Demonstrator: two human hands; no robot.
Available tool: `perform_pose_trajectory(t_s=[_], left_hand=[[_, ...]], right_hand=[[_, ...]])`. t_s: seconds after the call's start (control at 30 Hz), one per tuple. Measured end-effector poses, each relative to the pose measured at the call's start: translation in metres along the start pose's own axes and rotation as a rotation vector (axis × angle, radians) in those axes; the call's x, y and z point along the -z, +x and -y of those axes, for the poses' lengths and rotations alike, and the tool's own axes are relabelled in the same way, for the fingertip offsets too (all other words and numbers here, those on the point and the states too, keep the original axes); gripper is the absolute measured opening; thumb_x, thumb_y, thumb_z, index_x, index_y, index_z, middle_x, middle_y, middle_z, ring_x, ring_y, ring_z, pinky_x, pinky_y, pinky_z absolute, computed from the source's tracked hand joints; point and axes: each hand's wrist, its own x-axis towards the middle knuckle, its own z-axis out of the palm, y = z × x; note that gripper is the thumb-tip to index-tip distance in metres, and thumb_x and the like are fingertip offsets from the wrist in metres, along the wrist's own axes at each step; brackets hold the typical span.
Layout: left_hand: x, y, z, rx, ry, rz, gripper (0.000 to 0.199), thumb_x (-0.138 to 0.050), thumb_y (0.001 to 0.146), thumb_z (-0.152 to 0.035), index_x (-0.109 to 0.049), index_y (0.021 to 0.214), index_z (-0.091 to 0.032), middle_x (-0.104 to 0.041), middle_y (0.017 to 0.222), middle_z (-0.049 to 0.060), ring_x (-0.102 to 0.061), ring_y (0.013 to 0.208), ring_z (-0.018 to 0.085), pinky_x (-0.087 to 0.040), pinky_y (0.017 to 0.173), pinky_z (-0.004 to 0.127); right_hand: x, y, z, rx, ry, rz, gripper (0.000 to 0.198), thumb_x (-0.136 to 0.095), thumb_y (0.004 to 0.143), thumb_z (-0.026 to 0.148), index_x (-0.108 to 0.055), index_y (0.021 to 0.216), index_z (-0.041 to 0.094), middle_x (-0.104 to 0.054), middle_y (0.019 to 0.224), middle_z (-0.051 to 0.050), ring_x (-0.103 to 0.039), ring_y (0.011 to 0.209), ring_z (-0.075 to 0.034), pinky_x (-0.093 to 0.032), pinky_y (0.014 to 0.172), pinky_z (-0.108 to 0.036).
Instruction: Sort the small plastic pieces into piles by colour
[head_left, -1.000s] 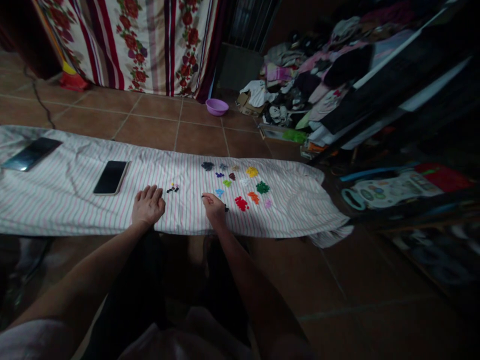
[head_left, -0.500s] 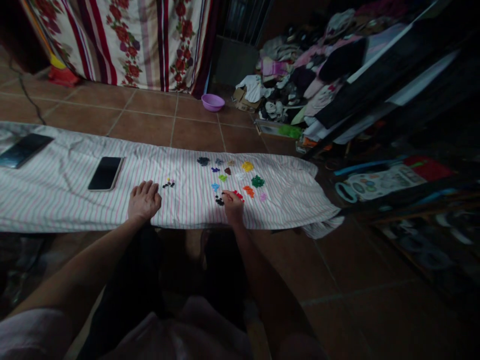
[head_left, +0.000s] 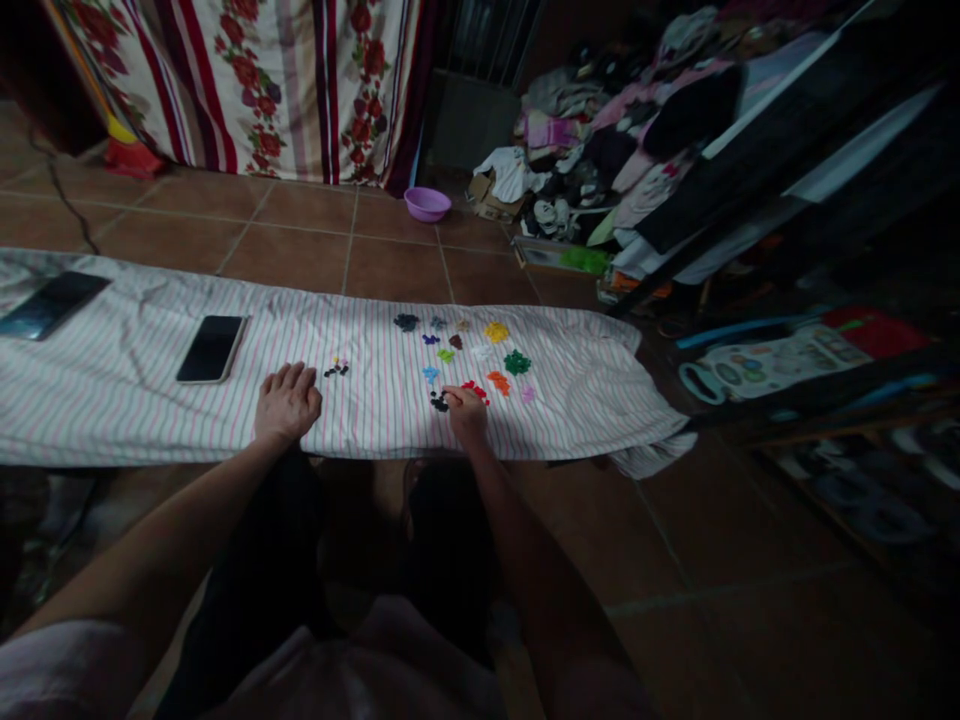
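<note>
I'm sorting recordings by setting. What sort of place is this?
Probably a room in someone's home, though it is dim: a floral curtain hangs at the back, with a heap of clothes to its right and a purple basin on the floor.

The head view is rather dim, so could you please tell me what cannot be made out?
All in the head view:
Right hand: whether it holds anything; too small and dim.
Red pieces: partly hidden by that hand.
Dark slab: left tip cut off by the picture's edge.

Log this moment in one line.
left hand: open on striped cloth | right hand: beside black pieces, partly covering red pieces, hold unclear
</note>
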Motion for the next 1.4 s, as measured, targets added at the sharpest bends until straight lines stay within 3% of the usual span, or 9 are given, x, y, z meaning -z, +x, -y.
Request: perform_pose_trajectory(t_s=[0.43, 0.7, 0.97, 1.4], left_hand=[[-0.002, 0.0, 0.002, -0.015, 0.041, 0.004, 0.044, -0.036, 0.093, -0.031, -0.06, 0.127, -0.02, -0.06, 0.141, 0.013, -0.049, 0.137, 0.032, -0.033, 0.113, 0.051], [-0.002, 0.001, 0.001, 0.003, -0.006, 0.013, 0.045, -0.036, 0.092, -0.032, -0.062, 0.127, -0.017, -0.059, 0.143, 0.016, -0.048, 0.138, 0.034, -0.032, 0.114, 0.054], [-0.003, 0.0, 0.001, 0.011, -0.007, 0.001, 0.045, -0.038, 0.092, -0.031, -0.062, 0.128, -0.018, -0.06, 0.143, 0.015, -0.048, 0.138, 0.033, -0.032, 0.115, 0.053], [-0.002, 0.001, 0.0, 0.003, 0.015, 0.021, 0.045, -0.038, 0.092, -0.03, -0.062, 0.128, -0.017, -0.059, 0.143, 0.015, -0.047, 0.139, 0.034, -0.033, 0.115, 0.055]], right_hand=[[-0.007, -0.004, 0.002, 0.063, -0.154, 0.028, 0.035, -0.045, 0.089, 0.016, -0.078, 0.1, 0.017, -0.075, 0.101, -0.009, -0.062, 0.099, -0.022, -0.047, 0.095, -0.036], [-0.005, -0.007, 0.001, 0.085, -0.242, 0.086, 0.043, -0.04, 0.085, 0.008, -0.075, 0.109, 0.016, -0.073, 0.107, -0.011, -0.062, 0.102, -0.023, -0.048, 0.095, -0.036], [-0.007, -0.011, 0.006, 0.195, -0.293, 0.086, 0.031, -0.062, 0.088, 0.031, -0.073, 0.115, 0.017, -0.069, 0.106, -0.012, -0.059, 0.104, -0.026, -0.048, 0.095, -0.038], [-0.014, -0.01, 0.012, 0.224, -0.279, 0.105, 0.014, -0.063, 0.088, 0.026, -0.073, 0.097, 0.022, -0.066, 0.099, -0.008, -0.06, 0.099, -0.024, -0.048, 0.092, -0.035]])
